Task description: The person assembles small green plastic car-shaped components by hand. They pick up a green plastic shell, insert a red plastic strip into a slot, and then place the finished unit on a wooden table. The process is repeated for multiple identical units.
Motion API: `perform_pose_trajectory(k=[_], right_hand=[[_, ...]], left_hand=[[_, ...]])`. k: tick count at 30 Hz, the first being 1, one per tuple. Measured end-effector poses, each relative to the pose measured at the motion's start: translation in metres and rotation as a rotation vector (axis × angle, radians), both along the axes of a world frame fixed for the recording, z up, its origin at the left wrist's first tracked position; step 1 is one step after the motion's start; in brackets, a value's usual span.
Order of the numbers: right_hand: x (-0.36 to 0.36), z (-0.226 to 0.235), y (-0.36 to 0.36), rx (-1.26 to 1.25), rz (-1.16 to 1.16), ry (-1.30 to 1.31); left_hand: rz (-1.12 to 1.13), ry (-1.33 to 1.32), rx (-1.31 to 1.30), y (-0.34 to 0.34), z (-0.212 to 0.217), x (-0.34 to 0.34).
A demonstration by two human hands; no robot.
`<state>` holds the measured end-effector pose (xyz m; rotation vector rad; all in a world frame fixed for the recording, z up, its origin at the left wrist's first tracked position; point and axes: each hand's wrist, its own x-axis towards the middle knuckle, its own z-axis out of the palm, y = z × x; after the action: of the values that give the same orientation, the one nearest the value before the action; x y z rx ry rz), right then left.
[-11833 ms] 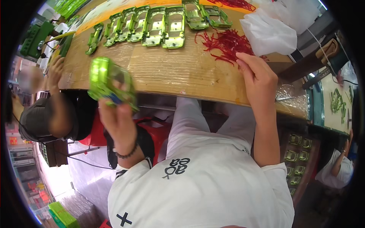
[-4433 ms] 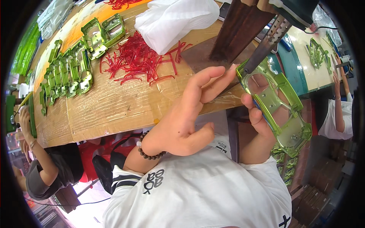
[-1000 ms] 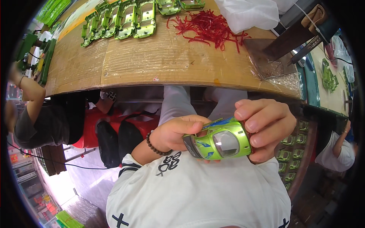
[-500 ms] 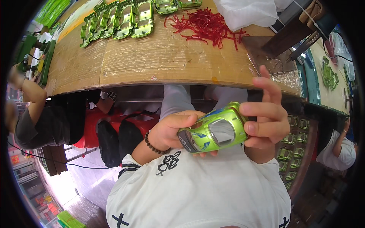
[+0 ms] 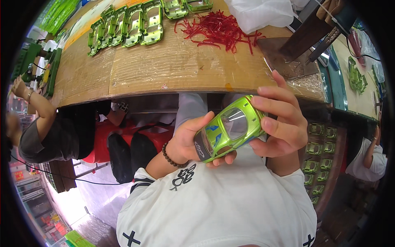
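Green toy car shell (image 5: 228, 131) between and touching both hands (image 5: 284, 125)

Bright, even light fills the middle, leaving streaky glints on the film over the bench (image 5: 164, 76) and a pale reflection across the window of the green toy car (image 5: 232, 123). Below the bench's front edge it turns shadowy; past its left corner the floor (image 5: 92, 195) washes out to near white, while the lower right is dim. The fisheye bows the front edge, black closes the rim, and detail softens there.
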<state>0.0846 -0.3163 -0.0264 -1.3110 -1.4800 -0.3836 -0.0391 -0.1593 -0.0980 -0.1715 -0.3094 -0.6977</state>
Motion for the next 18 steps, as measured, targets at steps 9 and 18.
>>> perform_pose_trajectory(k=[9, 18], right_hand=[[-0.038, 0.041, -0.053, 0.833, 0.326, 0.009], [-0.049, 0.09, -0.001, 1.161, 0.485, -0.226]], left_hand=[[0.194, -0.065, 0.141, 0.005, 0.008, 0.002], [0.247, -0.078, 0.2, 0.009, 0.006, -0.006]])
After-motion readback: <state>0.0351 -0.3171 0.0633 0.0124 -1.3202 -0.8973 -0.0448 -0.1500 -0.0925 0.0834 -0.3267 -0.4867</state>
